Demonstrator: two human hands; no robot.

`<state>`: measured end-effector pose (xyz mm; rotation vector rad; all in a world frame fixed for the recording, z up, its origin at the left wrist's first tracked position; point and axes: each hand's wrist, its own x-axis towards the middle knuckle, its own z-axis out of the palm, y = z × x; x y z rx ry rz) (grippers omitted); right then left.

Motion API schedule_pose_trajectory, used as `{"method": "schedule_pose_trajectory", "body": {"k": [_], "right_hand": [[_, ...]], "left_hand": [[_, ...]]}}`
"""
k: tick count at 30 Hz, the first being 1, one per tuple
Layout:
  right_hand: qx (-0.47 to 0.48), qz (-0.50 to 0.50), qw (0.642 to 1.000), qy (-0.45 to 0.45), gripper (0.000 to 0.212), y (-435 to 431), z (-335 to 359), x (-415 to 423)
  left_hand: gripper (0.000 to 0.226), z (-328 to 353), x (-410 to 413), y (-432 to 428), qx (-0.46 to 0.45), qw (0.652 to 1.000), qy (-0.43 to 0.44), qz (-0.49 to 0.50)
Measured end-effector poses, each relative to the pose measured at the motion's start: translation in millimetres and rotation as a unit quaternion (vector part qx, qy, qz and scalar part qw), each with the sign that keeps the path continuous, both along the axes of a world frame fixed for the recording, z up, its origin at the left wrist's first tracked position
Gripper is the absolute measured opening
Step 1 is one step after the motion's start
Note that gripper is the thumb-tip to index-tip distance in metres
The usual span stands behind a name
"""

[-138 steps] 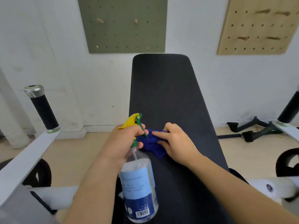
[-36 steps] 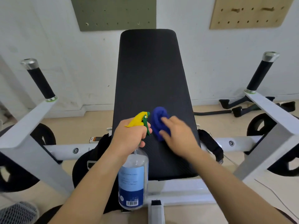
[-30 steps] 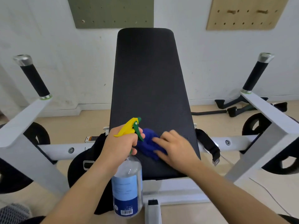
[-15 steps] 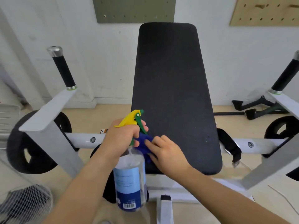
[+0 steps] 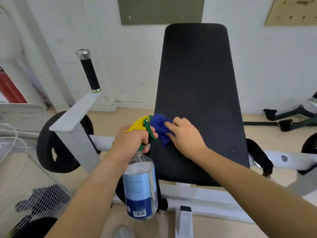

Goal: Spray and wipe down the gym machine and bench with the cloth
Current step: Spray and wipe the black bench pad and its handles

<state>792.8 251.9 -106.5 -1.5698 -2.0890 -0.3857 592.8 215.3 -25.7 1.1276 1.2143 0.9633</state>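
A black padded bench (image 5: 197, 86) slopes up toward the wall, mounted on a white machine frame (image 5: 75, 115). My left hand (image 5: 132, 143) grips the neck of a clear spray bottle (image 5: 139, 188) with a blue label and a yellow and green trigger head. The bottle hangs just left of the bench's lower edge. My right hand (image 5: 184, 136) presses a crumpled blue cloth (image 5: 160, 127) against the left side of the pad, fingers spread over it. Part of the cloth is hidden under the hand.
A black-gripped handle (image 5: 89, 73) rises from the left frame arm above a black weight plate (image 5: 51, 152). A white fan cage (image 5: 37, 203) sits at lower left, red tubes (image 5: 8, 88) at far left. Black cable handles (image 5: 291, 117) lie on the floor at right.
My right hand has slid the cloth up the left side of the pad. My view has shifted right, so the bench sits further right. The bottle stays in my left hand.
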Motion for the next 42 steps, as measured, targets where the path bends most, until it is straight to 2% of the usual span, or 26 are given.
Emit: {"method": "schedule_pose_trajectory", "body": {"k": [2,4,7,9,11,15,19,22,26,29,32,35,37,40,42], "right_hand": [[-0.012,0.109,0.993,-0.048,0.033,-36,-22,-9],[-0.03,0.161,0.981,-0.101,0.037,-47,-26,-4],[-0.033,0.112,0.984,-0.133,0.036,-27,-5,15],[-0.056,0.022,0.995,-0.085,0.038,-13,13,28],[-0.077,-0.073,0.994,0.009,0.037,-6,27,48],[-0.03,-0.196,0.973,0.121,0.028,-21,49,102],[0.055,-0.259,0.939,0.219,0.029,-52,75,149],[0.078,-0.256,0.934,0.235,0.027,-71,85,165],[0.079,-0.241,0.941,0.222,0.027,-76,88,167],[0.042,-0.233,0.946,0.223,0.031,-66,78,161],[-0.03,-0.223,0.957,0.181,0.034,-62,36,141],[-0.045,-0.211,0.969,0.117,0.027,-91,-20,98],[-0.035,-0.145,0.984,0.094,0.023,-128,-48,72],[-0.062,0.01,0.998,-0.028,0.028,-152,-60,80],[-0.054,-0.008,0.997,-0.056,0.027,-133,-47,107]], "left_hand": [[0.037,1,-6,1,0.007,1.0,0.016,0.007],[0.038,2,-11,0,0.007,1.0,0.027,0.011],[0.037,0,-12,-3,-0.005,0.999,0.037,0.003],[0.035,-3,-8,-9,-0.012,0.998,0.053,-0.012],[0.033,-9,3,-17,-0.024,0.996,0.072,-0.035],[0.033,-23,37,-35,-0.039,0.991,0.083,-0.1],[0.029,-31,73,-43,-0.038,0.985,0.075,-0.154],[0.028,-33,97,-49,-0.041,0.978,0.077,-0.189],[0.011,-37,116,-55,-0.065,0.969,0.11,-0.213],[0.016,-39,114,-56,-0.049,0.974,0.119,-0.184],[0.033,-34,105,-55,-0.024,0.982,0.108,-0.156],[0.029,-29,96,-50,0.001,0.986,0.102,-0.132],[0.028,-25,91,-44,0.013,0.989,0.091,-0.115],[0.032,-20,87,-39,0.01,0.99,0.09,-0.111],[0.031,-21,88,-40,0.005,0.988,0.095,-0.122]]}}
